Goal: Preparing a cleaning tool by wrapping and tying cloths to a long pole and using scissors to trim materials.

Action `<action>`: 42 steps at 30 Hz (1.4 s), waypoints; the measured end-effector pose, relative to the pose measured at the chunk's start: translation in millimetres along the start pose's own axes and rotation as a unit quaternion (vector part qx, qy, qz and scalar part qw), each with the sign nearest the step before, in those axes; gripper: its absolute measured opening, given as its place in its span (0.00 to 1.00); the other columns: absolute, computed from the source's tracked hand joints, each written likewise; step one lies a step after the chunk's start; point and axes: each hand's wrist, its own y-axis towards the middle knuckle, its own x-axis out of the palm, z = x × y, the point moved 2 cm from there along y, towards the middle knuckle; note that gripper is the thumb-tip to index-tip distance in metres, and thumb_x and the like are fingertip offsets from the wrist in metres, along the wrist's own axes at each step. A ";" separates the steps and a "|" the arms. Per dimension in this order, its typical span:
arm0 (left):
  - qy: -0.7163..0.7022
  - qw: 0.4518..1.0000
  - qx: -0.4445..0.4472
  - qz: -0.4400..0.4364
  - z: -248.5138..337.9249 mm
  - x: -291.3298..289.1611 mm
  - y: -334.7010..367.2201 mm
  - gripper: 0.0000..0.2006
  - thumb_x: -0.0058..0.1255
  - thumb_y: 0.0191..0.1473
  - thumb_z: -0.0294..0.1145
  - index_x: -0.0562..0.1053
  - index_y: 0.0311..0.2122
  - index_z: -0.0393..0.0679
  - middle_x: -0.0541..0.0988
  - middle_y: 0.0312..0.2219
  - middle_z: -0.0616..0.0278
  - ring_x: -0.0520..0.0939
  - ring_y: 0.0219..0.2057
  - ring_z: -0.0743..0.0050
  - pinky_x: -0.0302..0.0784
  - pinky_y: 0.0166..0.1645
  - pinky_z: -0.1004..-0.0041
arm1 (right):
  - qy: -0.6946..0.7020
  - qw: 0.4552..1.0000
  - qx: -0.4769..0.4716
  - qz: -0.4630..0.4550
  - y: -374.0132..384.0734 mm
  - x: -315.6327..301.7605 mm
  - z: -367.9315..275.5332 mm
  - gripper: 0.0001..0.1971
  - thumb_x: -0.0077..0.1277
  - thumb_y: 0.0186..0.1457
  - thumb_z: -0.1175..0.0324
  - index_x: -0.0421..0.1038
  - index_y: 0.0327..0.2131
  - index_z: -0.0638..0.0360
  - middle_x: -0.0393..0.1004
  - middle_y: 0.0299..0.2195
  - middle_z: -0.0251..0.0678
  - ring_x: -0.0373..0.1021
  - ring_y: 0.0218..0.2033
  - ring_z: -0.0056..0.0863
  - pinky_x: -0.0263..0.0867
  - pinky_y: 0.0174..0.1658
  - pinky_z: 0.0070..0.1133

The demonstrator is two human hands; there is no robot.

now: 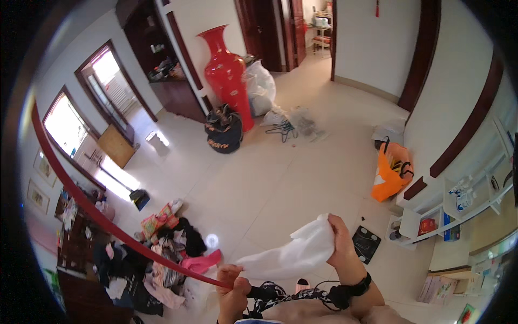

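Observation:
A white cloth (pixel 294 252) is stretched between my two hands in front of my body. My right hand (pixel 343 243) grips its raised right end, thumb and fingers closed on the fabric; a black band circles that wrist. At the cloth's lower left end, my left hand (pixel 233 291) is closed, with fingertips at the fabric. A long, thin red pole (pixel 127 229) runs from the upper left down into this same hand, looking curved in the picture. Beside that fist is a short black piece, and I cannot tell whether it belongs to the pole.
A clothes heap (pixel 167 259) lies on the floor left. Farther off stand a tall red vase (pixel 226 75), a black bag (pixel 224 129) and hangers (pixel 280 130). At right are an orange bag (pixel 392 173), a black scale (pixel 366 244) and white shelves (pixel 458 210). A dustpan (pixel 139 198) stands left.

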 end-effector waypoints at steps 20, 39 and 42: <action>0.087 0.966 0.016 -0.243 -78.0 195.7 420.9 0.15 0.50 0.46 0.39 0.68 0.21 0.36 0.71 0.19 0.58 0.71 0.21 0.70 0.64 0.22 0.76 | -0.582 0.667 -0.397 -0.243 203.0 125.7 -225.7 0.15 0.49 0.47 0.71 0.65 0.41 0.56 0.71 0.33 0.38 0.69 0.30 0.34 0.65 0.31 0.23; 0.133 0.968 0.190 -0.095 -155.4 470.0 720.2 0.13 0.44 0.48 0.33 0.63 0.37 0.38 0.67 0.24 0.60 0.70 0.26 0.66 0.65 0.28 0.70 | -0.152 0.575 -0.773 -0.220 336.6 157.2 -606.3 0.34 0.24 0.55 0.44 0.70 0.19 0.67 0.69 0.21 0.40 0.65 0.18 0.32 0.60 0.22 0.24; 0.123 0.971 0.176 -0.104 -180.5 513.5 780.0 0.10 0.43 0.48 0.32 0.62 0.34 0.39 0.66 0.23 0.62 0.68 0.26 0.68 0.64 0.28 0.72 | -0.232 0.526 -0.771 -0.273 386.9 152.5 -662.7 0.30 0.27 0.56 0.49 0.69 0.19 0.65 0.69 0.21 0.39 0.65 0.19 0.27 0.59 0.21 0.22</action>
